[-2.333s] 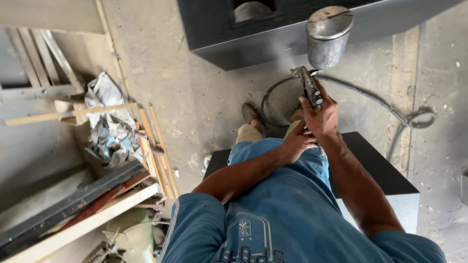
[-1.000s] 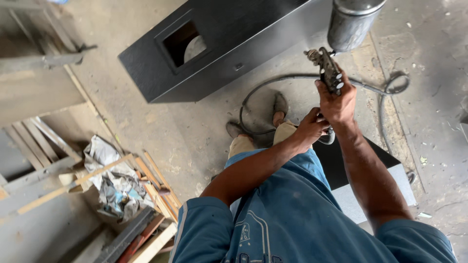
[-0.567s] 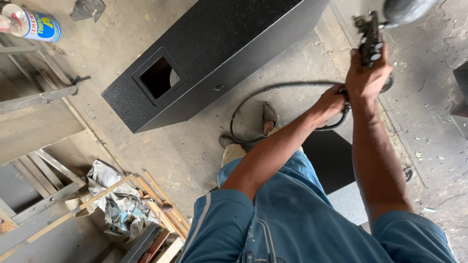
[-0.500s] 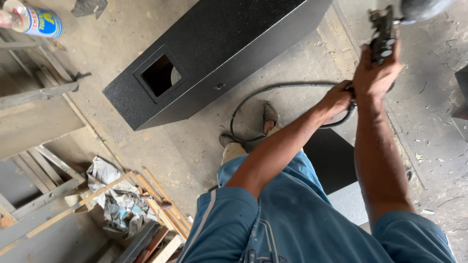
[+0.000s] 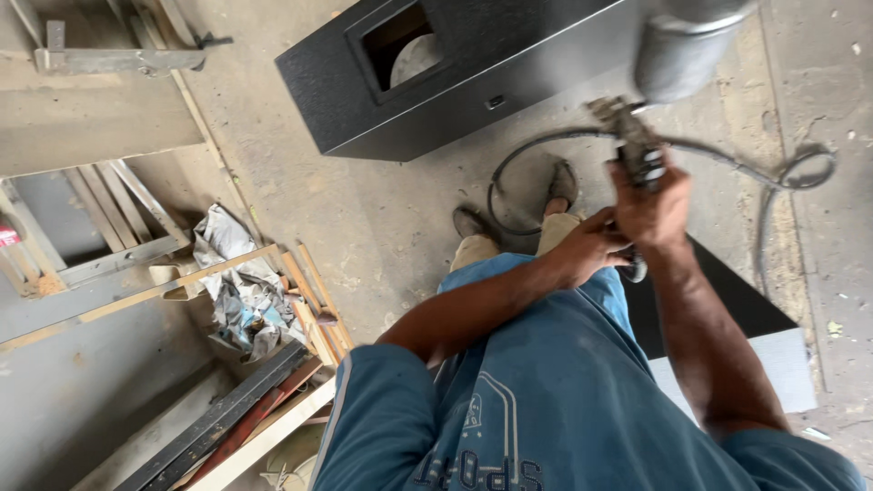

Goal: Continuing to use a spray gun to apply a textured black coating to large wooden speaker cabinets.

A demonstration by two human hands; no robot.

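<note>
Your right hand [image 5: 657,211] is wrapped tight around the grip of the grey metal spray gun [image 5: 634,145], held up in front of your chest with its round metal cup [image 5: 684,47] on top. Your left hand [image 5: 587,248] closes on the gun's base, just beside the right. A black rubber hose [image 5: 536,150] loops over the concrete floor [image 5: 382,218] beyond your shoes. Farther off lies the long black box [image 5: 473,64] with its rectangular cut-out.

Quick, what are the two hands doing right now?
Right hand: closed around the handle of the spray gun.
Left hand: curled at the bottom of the gun's handle, by the hose; exact grip cannot be told.
</note>
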